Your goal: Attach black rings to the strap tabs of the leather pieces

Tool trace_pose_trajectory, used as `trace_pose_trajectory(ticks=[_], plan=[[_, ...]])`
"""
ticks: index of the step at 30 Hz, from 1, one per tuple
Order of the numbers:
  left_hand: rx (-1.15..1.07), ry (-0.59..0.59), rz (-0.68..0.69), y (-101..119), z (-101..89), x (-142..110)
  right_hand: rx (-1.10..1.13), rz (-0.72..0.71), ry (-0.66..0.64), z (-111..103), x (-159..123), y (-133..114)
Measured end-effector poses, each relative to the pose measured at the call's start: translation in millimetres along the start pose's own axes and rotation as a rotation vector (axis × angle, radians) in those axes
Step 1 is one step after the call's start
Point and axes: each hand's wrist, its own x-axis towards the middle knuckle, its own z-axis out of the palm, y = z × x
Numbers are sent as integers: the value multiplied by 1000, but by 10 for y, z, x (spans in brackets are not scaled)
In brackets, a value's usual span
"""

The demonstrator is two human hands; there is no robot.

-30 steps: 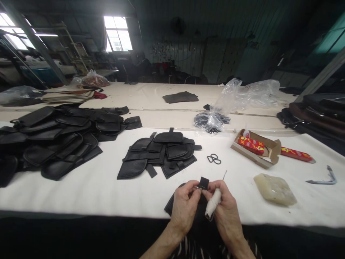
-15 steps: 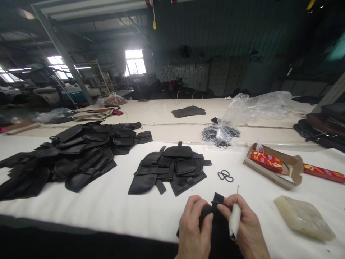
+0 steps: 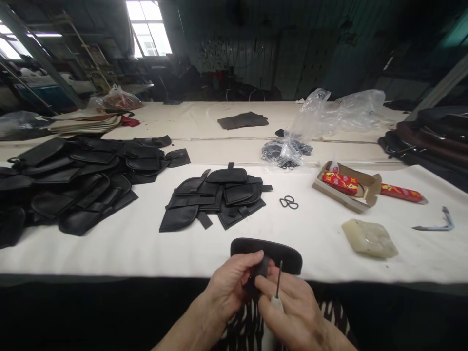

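At the table's near edge, my left hand (image 3: 232, 282) is closed on a narrow strap (image 3: 261, 268) of a black leather piece (image 3: 287, 251). The rounded part of that piece spreads out beyond my fingers. My right hand (image 3: 296, 304) is closed too, its fingertips at the same strap. An awl (image 3: 277, 300) with a pale wrapped handle lies in my right hand, its thin metal shaft pointing up and away. Exactly where the fingertips meet the strap is partly hidden. Beyond my hands lie a few black D-rings (image 3: 289, 202) and a small heap of black leather pieces (image 3: 208, 200).
A larger heap of black leather pieces (image 3: 84, 170) covers the left. At right are an open cardboard box (image 3: 338, 197) with red packets, a yellowish translucent block (image 3: 369, 239) and a bent metal tool (image 3: 435, 227). Clear plastic bags (image 3: 340, 109) lie farther back.
The view has tilted down and shifted right. My hands have drawn back toward me with the leather piece, whose rounded part now shows. The awl's shaft remains upward in my right hand.
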Motion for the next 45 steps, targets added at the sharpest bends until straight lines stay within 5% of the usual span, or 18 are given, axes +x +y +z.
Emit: trace_pose_trajectory(ticks=[8,16,22,30,36,45], plan=[[85,-33,205,-60,45,75,27,54,-13,-41,-146,28],[115,8,336,-148,64,152,67,469,91,97,-266,37],[134,-103,407,-208,70,142,93,826,87,174,-196,17],[-24,96,392,-268,18,127,83,902,46,214,-205,32],[-49,138,434,-354,-23,131,123,985,-8,177,-202,12],[250,-23,555,-341,16,63,174,1141,34,197,-220,-10]])
